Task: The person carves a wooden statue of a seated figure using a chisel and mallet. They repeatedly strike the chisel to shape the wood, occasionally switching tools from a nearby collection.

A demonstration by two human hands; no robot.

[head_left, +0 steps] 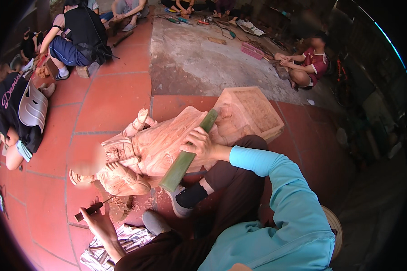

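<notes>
A carved wooden statue (167,140) of a robed figure lies on its side across the floor, its blocky base at the upper right and its head at the lower left. My right hand (198,143) is wrapped round the middle of a long green bar (178,170), which slants over the statue's robe. By the statue's head, my left hand (99,223) grips the dark handle of a chisel (89,211). Its thin blade points up toward the statue's shoulder. I cannot tell whether the tip touches the wood.
Wood chips (124,205) lie beneath the statue's shoulder. Several tools rest on a striped cloth (135,235) near my feet. People sit to the left, along the back and at the far right (309,63). A pink crate (252,50) and power tools with cords lie on the concrete behind.
</notes>
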